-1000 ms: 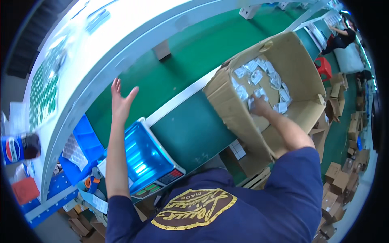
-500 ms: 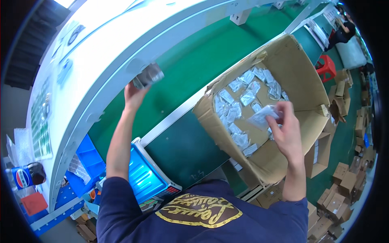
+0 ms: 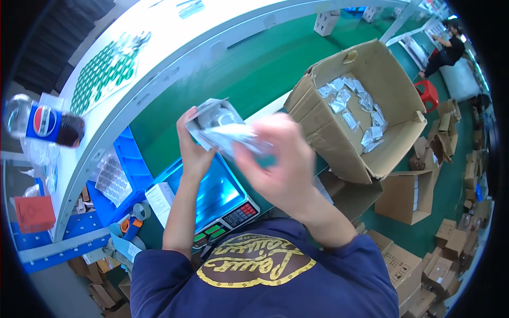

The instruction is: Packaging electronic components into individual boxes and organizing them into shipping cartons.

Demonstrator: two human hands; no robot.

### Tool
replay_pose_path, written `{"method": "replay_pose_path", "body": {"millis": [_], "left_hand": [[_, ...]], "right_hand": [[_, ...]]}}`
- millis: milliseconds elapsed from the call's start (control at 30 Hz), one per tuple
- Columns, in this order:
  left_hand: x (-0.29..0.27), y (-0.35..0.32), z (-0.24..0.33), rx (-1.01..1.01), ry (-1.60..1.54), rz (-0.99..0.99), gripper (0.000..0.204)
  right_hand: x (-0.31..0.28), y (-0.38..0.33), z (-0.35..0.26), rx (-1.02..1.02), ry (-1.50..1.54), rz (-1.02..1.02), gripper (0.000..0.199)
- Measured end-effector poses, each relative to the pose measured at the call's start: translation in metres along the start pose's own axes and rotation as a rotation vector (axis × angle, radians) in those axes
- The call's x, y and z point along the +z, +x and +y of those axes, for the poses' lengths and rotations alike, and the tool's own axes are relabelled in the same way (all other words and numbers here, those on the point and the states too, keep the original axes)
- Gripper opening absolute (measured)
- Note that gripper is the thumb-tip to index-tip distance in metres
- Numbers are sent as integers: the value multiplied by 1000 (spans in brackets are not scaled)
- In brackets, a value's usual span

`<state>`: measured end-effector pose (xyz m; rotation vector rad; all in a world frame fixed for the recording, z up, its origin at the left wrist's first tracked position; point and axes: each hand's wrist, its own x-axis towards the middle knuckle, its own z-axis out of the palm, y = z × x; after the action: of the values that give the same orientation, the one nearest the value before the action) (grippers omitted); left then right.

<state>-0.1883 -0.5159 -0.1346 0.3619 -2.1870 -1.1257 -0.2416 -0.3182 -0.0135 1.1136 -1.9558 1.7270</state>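
My left hand (image 3: 196, 159) grips a small white box (image 3: 195, 129) with its top open, tilted toward me over the green bench. Something pale and rounded shows inside it. At the box's mouth, my right hand (image 3: 286, 167) pinches a clear plastic packet (image 3: 230, 133); its fingers are partly blurred. I cannot tell how far the packet reaches into the box. To the right, a large open carton (image 3: 331, 143) holds several similar packets (image 3: 342, 100) with pale contents. Just below my left hand lies a scale (image 3: 222, 193) with a shiny tray.
Beside the scale stand a white box (image 3: 158, 199) and a blue bin (image 3: 124, 204). A cola bottle (image 3: 45, 123) and a sheet of green stickers (image 3: 103, 79) lie on the white shelf at left. A person (image 3: 450, 52) and red stool (image 3: 427, 94) are far right.
My right hand has brought the packet leftward from above the carton to the box. My left hand has come nearer with the box and turned its opening up. The view has shifted.
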Motion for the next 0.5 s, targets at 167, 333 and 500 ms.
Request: {"method": "replay_pose_path", "body": {"millis": [167, 333, 500], "left_hand": [[-21, -63, 33, -32, -114, 100, 96], [-76, -125, 53, -38, -163, 92, 105], [-116, -169, 78, 17, -279, -181, 94]], "right_hand": [[39, -32, -33, -29, -310, -395, 27], [2, -55, -56, -113, -270, -498, 65], [27, -136, -47, 410, 837, -329, 95]]}}
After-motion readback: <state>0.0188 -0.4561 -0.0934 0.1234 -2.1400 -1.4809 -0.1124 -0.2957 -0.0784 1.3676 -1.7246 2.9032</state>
